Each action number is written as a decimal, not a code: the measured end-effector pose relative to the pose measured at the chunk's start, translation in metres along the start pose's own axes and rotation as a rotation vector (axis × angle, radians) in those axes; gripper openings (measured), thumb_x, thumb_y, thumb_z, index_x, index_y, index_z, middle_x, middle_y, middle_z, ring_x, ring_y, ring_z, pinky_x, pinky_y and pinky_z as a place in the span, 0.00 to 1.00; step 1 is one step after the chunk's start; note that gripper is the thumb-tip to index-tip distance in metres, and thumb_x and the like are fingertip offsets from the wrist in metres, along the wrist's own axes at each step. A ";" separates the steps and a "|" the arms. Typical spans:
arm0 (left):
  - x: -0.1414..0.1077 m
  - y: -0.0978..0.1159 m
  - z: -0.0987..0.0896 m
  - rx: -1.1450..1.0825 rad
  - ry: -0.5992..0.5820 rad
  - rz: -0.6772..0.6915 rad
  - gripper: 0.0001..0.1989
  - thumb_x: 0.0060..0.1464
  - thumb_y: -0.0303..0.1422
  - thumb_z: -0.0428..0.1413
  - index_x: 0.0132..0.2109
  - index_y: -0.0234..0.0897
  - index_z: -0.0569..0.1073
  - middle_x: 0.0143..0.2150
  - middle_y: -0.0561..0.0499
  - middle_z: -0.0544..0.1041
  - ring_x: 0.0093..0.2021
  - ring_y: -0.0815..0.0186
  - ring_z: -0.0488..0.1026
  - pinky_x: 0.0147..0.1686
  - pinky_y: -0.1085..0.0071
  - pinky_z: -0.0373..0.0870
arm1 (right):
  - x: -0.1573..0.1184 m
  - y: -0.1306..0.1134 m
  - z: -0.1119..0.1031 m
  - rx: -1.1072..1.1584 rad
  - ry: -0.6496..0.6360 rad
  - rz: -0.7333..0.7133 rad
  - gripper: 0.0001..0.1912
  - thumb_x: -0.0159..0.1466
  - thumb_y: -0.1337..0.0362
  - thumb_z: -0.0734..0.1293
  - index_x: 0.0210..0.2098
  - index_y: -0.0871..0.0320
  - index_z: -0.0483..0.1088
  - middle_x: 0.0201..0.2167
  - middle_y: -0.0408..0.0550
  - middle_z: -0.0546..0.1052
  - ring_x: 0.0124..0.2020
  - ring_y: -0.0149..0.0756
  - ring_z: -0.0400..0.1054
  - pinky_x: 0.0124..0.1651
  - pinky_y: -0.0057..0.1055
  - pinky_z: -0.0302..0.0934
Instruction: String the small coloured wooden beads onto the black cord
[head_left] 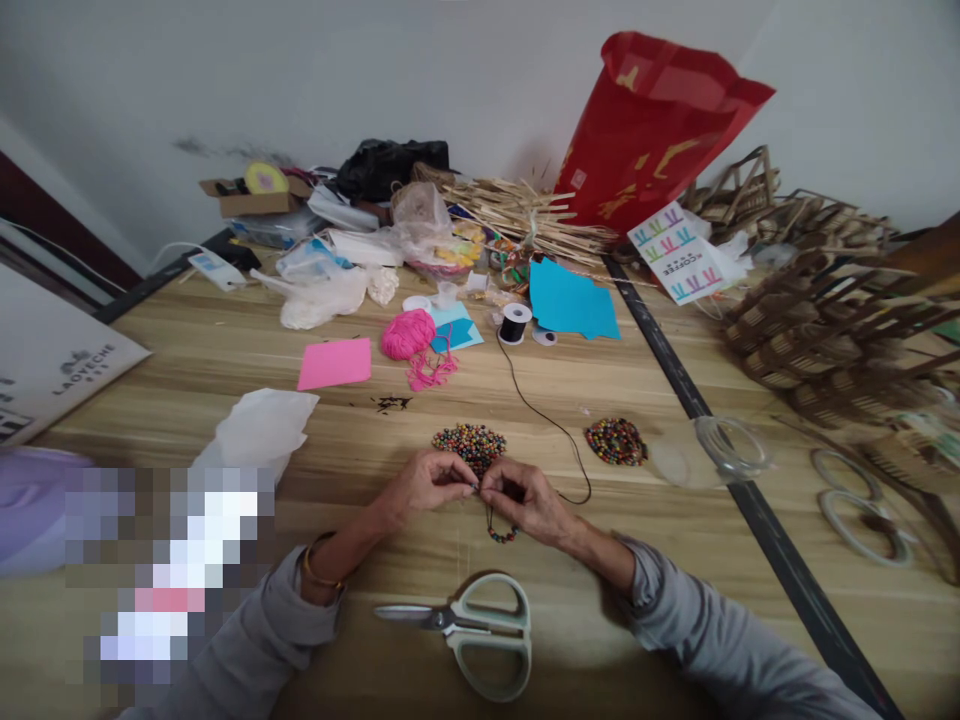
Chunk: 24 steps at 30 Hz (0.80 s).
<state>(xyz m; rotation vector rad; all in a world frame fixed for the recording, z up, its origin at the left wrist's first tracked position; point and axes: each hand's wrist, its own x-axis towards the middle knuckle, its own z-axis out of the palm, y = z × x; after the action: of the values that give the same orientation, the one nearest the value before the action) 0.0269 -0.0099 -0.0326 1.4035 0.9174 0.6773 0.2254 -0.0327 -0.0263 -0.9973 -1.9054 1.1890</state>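
Note:
My left hand (431, 480) is closed in a pinch, with what looks like a small bead at its fingertips. Almost touching it, my right hand (529, 500) pinches a thin black cord. Below the right fingers hangs a short loop of strung colored beads (502, 536). A pile of loose multicolored beads (469, 442) lies just beyond both hands. The black cord (536, 405) curves across the table from a spool (515, 324) toward the right hand. Scissors (480, 630) with pale handles lie nearer to me, blades pointing left.
A coil of strung beads (616, 442) lies right of the pile. Pink yarn (409, 334), a pink card (335, 363) and blue sheets (574, 300) lie farther back. Woven baskets (810, 320) crowd the right side. A red bag (652, 130) stands against the wall.

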 end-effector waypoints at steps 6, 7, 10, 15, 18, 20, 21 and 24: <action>0.000 0.004 0.000 -0.006 0.002 -0.006 0.09 0.41 0.32 0.62 0.31 0.30 0.75 0.26 0.50 0.76 0.27 0.70 0.70 0.29 0.75 0.64 | 0.000 0.000 0.000 0.009 -0.002 0.015 0.07 0.61 0.63 0.64 0.29 0.61 0.68 0.23 0.42 0.67 0.25 0.28 0.60 0.28 0.24 0.54; 0.000 0.004 0.000 -0.006 0.000 -0.007 0.09 0.41 0.32 0.62 0.31 0.30 0.75 0.26 0.50 0.76 0.27 0.70 0.70 0.29 0.75 0.65 | 0.000 0.000 0.000 0.013 -0.001 0.015 0.07 0.61 0.63 0.64 0.29 0.61 0.68 0.23 0.42 0.67 0.25 0.28 0.60 0.28 0.24 0.54; 0.000 0.002 0.000 -0.007 -0.008 -0.015 0.08 0.41 0.31 0.62 0.31 0.30 0.75 0.27 0.50 0.76 0.27 0.70 0.70 0.30 0.75 0.65 | 0.000 0.000 0.000 0.018 0.008 0.005 0.08 0.61 0.63 0.64 0.29 0.61 0.68 0.23 0.43 0.68 0.25 0.29 0.60 0.28 0.24 0.54; 0.001 0.000 0.000 -0.014 -0.012 -0.006 0.09 0.41 0.32 0.62 0.31 0.30 0.75 0.27 0.50 0.77 0.27 0.70 0.71 0.29 0.75 0.65 | 0.001 -0.002 0.000 0.014 0.005 0.000 0.09 0.62 0.62 0.64 0.29 0.61 0.68 0.23 0.43 0.67 0.25 0.28 0.60 0.28 0.24 0.54; 0.001 0.000 0.001 -0.017 -0.007 -0.005 0.10 0.41 0.32 0.63 0.31 0.30 0.76 0.26 0.50 0.77 0.27 0.70 0.71 0.29 0.75 0.66 | 0.001 -0.003 0.000 0.016 0.010 -0.003 0.09 0.62 0.62 0.64 0.28 0.61 0.68 0.23 0.43 0.68 0.26 0.28 0.61 0.29 0.24 0.54; 0.001 0.001 0.001 -0.019 -0.010 -0.007 0.10 0.40 0.33 0.63 0.31 0.30 0.76 0.26 0.50 0.77 0.26 0.70 0.71 0.29 0.75 0.66 | 0.001 -0.003 0.000 0.017 0.013 -0.005 0.08 0.62 0.63 0.64 0.28 0.61 0.68 0.23 0.43 0.68 0.25 0.28 0.61 0.28 0.24 0.54; 0.001 0.001 0.001 -0.019 -0.011 -0.008 0.10 0.40 0.32 0.63 0.31 0.30 0.76 0.26 0.50 0.77 0.26 0.71 0.71 0.28 0.75 0.66 | 0.001 -0.003 0.000 0.017 0.012 -0.006 0.08 0.62 0.63 0.64 0.29 0.61 0.68 0.23 0.43 0.67 0.25 0.28 0.60 0.28 0.24 0.54; 0.001 0.004 0.001 -0.009 -0.012 -0.009 0.09 0.40 0.31 0.63 0.30 0.30 0.76 0.26 0.50 0.77 0.26 0.70 0.71 0.29 0.75 0.66 | 0.001 -0.002 0.000 0.013 0.010 -0.007 0.08 0.62 0.63 0.64 0.29 0.61 0.68 0.23 0.43 0.67 0.25 0.28 0.60 0.28 0.24 0.54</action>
<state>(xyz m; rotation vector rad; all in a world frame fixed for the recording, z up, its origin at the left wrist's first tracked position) 0.0289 -0.0094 -0.0291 1.3933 0.9097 0.6647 0.2244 -0.0325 -0.0247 -0.9867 -1.8895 1.1893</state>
